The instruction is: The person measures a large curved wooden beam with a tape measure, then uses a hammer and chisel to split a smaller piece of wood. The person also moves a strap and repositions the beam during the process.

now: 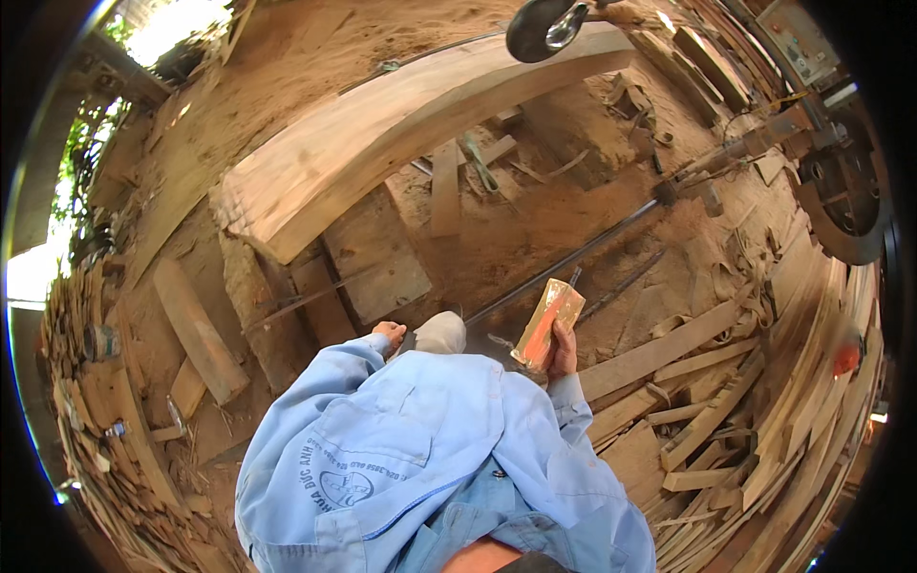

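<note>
While your right hand (564, 349) pinches a glossy orange-and-yellow rectangular block (546, 320) along its right edge, thumb against the orange face, the block stands tilted in front of your light blue long-sleeved jacket (401, 449), to the right of your body's middle. What the block is made of, you cannot tell from this view. Your left hand (390, 332) is held out low at the end of its sleeve, fingers loosely curled; whether they grip anything cannot be told. Just right of it shows a pale grey, cloth-like rounded form (440, 333), perhaps your foot or knee.

Ahead of you, a long, thick, curved slab of pale brown timber (401, 134) lies slanting across the sawdust-covered brown ground (564, 224). Beneath its near side, close to your left hand, is a flat, squarish brown board (382, 258). A thin dark metal rail (564, 263) runs up and right from behind the block toward a dark round metal wheel (845, 196). At your right, long, narrow wooden offcuts (707, 430) lie heaped; farther left, a short rectangular timber beam (199, 329) rests aslant.
</note>
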